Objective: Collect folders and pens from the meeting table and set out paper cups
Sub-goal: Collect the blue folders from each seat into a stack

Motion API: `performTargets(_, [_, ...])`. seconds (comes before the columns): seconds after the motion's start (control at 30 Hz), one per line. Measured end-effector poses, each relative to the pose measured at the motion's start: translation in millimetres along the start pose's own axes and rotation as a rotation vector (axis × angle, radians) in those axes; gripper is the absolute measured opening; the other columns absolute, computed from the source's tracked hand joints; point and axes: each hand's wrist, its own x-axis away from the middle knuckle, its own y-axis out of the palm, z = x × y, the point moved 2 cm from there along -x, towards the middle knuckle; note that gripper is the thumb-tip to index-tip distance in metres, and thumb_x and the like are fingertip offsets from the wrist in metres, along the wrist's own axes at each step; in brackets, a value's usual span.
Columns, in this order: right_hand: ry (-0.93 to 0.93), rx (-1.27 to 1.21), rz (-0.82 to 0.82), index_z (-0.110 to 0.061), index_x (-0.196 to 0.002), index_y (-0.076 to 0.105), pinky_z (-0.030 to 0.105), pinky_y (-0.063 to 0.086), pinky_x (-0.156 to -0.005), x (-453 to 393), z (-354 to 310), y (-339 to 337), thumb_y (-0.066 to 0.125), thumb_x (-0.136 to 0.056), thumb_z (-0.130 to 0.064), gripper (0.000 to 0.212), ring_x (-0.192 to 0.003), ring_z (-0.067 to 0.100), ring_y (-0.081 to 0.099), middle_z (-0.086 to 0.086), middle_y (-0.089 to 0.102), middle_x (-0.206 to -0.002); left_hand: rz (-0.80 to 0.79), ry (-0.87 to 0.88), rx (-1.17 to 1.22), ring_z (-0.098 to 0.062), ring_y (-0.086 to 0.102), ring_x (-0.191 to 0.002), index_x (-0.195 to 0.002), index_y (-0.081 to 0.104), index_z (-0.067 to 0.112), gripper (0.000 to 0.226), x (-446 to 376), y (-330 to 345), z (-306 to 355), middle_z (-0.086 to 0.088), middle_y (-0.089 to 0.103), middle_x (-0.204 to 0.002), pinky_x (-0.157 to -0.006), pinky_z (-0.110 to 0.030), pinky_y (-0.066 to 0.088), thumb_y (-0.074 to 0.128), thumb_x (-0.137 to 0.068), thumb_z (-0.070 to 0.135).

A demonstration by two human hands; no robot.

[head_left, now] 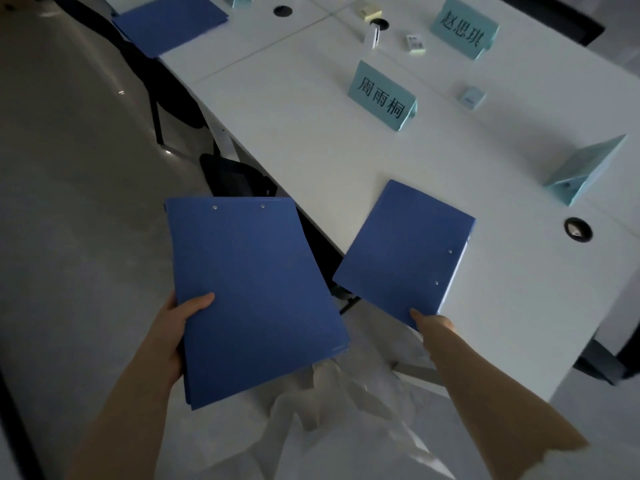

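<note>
— Head view, looking down: what are the hands doing?

— The left hand grips a stack of blue folders by its lower left edge, thumb on top of the cover, fingers hidden underneath. The stack hangs off the surface, out over the floor.

— And the right?

— The right hand pinches the near corner of a single blue folder. That folder overhangs the near edge of the surface; whether its far end touches the top or is lifted clear, I cannot tell from this angle.

— Any other folders around?

— One more, a far folder, blue as well, lies at the far left corner of the surface, partly past the edge.

— What else sits on the surface?

— A pale green name card stands beyond the single folder, near the middle. A second name card stands farther back and to the right of it, and a third card stands right of the single folder, turned side-on. A round cable hole sits just below that third card. Between the two far cards lie a few small pale items, too blurred to name.

— Chairs?

— A dark chair is tucked under the near edge of the surface, just above the stack.
</note>
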Motion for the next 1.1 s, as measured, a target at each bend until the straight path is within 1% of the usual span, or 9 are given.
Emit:
performTargets(0.2, [0.081,-0.048,-0.077,-0.004,-0.122,0.051,0.041,0.052,-0.069,19.9,-4.1,14.7,0.066,-0.081,-0.05,0.063,-0.086,0.037,0.059,0.017,0.057,-0.105,-0.004,-0.018,-0.017,-0.033,0.068,-0.1,-0.127,0.059,0.023,0.042,-0.7,4.6,-0.9,-0.005,0.071,-0.116,-0.076,-0.046,0.055,0.065,-0.087,0.013])
performTargets(0.33, [0.121,-0.132,-0.144,-0.003,-0.122,0.051,0.047,0.054,-0.083,25.8,5.7,28.8,0.069,-0.08,-0.048,0.064,-0.094,0.036,0.06,0.016,0.058,-0.109,0.007,-0.026,0.007,-0.033,0.067,-0.1,-0.125,0.059,0.022,0.039,1.4,3.4,-1.6,-0.006,0.07,-0.115,-0.075,-0.045,0.054,0.065,-0.088,0.013])
performTargets(0.43, [0.211,-0.412,-0.207,-0.004,-0.107,0.053,0.058,0.051,-0.078,33.4,10.6,37.4,0.071,-0.083,-0.03,0.039,-0.077,0.029,0.058,0.012,0.059,-0.09,0.016,-0.032,0.022,-0.033,0.067,-0.101,-0.125,0.059,0.023,0.041,2.8,-0.6,-1.8,-0.006,0.07,-0.116,-0.075,-0.046,0.055,0.066,-0.086,0.014])
performTargets(0.53, [0.194,-0.67,-0.209,-0.01,-0.106,0.047,0.054,0.049,-0.081,44.2,7.1,37.0,0.067,-0.087,-0.025,0.031,-0.083,0.026,0.063,0.008,0.059,-0.101,0.019,-0.014,0.038,-0.031,0.068,-0.098,-0.122,0.061,0.025,0.038,5.6,-5.7,-1.2,-0.004,0.071,-0.113,-0.072,-0.044,0.055,0.066,-0.087,0.013])
performTargets(0.67, [0.076,-1.051,-0.236,-0.013,-0.117,0.04,0.053,0.054,-0.085,59.3,-9.4,27.4,0.056,-0.094,-0.016,0.028,-0.082,0.033,0.065,0.017,0.054,-0.119,0.015,-0.006,0.06,-0.031,0.068,-0.098,-0.125,0.06,0.024,0.041,8.3,-13.8,-1.1,-0.004,0.071,-0.113,-0.071,-0.043,0.054,0.066,-0.087,0.012])
performTargets(0.77, [-0.011,-1.243,-0.295,-0.011,-0.124,0.039,0.051,0.056,-0.071,74.6,-25.9,16.2,0.048,-0.097,-0.006,0.029,-0.088,0.041,0.067,0.022,0.053,-0.128,0.011,-0.006,0.082,-0.032,0.068,-0.097,-0.128,0.059,0.022,0.043,10.7,-22.1,-2.9,-0.005,0.071,-0.114,-0.07,-0.043,0.055,0.066,-0.086,0.013])
performTargets(0.87, [-0.023,-1.401,-0.388,-0.007,-0.133,0.041,0.043,0.059,-0.059,97.7,-41.4,3.9,0.046,-0.097,-0.005,0.037,-0.07,0.035,0.073,0.022,0.06,-0.119,0.001,0.002,0.107,-0.032,0.069,-0.097,-0.128,0.059,0.022,0.043,14.2,-30.3,-4.3,-0.006,0.071,-0.115,-0.07,-0.043,0.055,0.066,-0.086,0.014])
performTargets(0.93, [0.003,-1.479,-0.467,-0.006,-0.132,0.047,0.04,0.059,-0.063,117.5,-46.4,-2.9,0.045,-0.097,-0.005,0.034,-0.063,0.028,0.073,0.018,0.066,-0.103,-0.011,0.014,0.121,-0.032,0.069,-0.098,-0.128,0.059,0.022,0.043,17.7,-36.8,-4.8,-0.006,0.07,-0.117,-0.07,-0.043,0.055,0.067,-0.086,0.015])
performTargets(1.1, [0.009,-1.459,-0.696,-0.005,-0.124,0.055,0.035,0.06,-0.055,165.5,-42.2,2.3,0.054,-0.094,-0.006,0.03,-0.068,0.025,0.074,0.015,0.07,-0.099,-0.035,0.049,0.159,-0.031,0.069,-0.099,-0.127,0.059,0.024,0.043,26.6,-57.8,-4.3,-0.005,0.071,-0.115,-0.072,-0.044,0.056,0.067,-0.086,0.018])
